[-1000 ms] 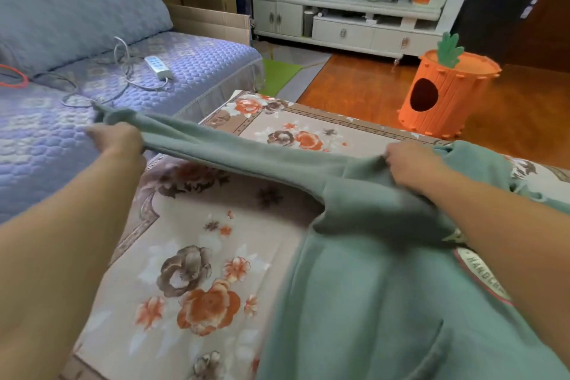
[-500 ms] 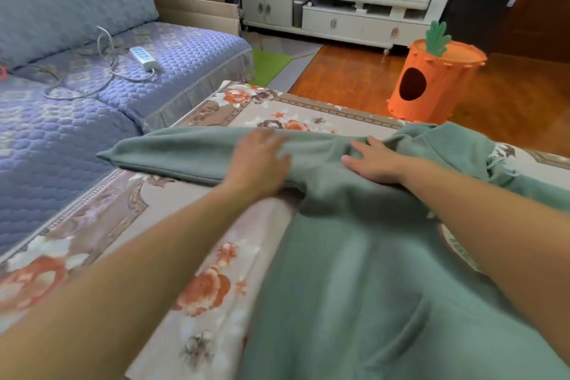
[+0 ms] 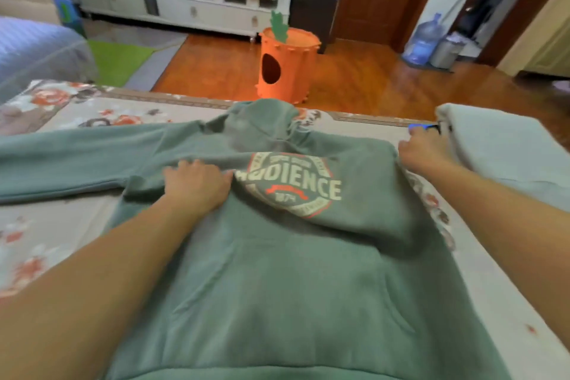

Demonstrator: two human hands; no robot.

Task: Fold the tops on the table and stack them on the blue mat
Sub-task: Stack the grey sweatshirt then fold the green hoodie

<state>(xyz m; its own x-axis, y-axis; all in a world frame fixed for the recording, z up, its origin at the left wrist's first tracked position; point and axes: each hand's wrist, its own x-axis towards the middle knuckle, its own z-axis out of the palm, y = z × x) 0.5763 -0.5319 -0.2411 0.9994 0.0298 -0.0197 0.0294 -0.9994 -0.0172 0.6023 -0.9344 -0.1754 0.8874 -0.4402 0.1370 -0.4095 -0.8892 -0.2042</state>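
A green hoodie (image 3: 277, 287) lies chest-up on the floral-covered table (image 3: 46, 225), its long axis running from the hem nearest the person to the hood pointing toward the orange carrot bin (image 3: 287, 68). One sleeve (image 3: 77, 160) stretches out flat, crosswise to the body. The left hand (image 3: 197, 185) presses flat beside the chest print, fingers straight. The right hand (image 3: 424, 149) grips the hoodie's far shoulder edge, just beside a folded pale top (image 3: 509, 151).
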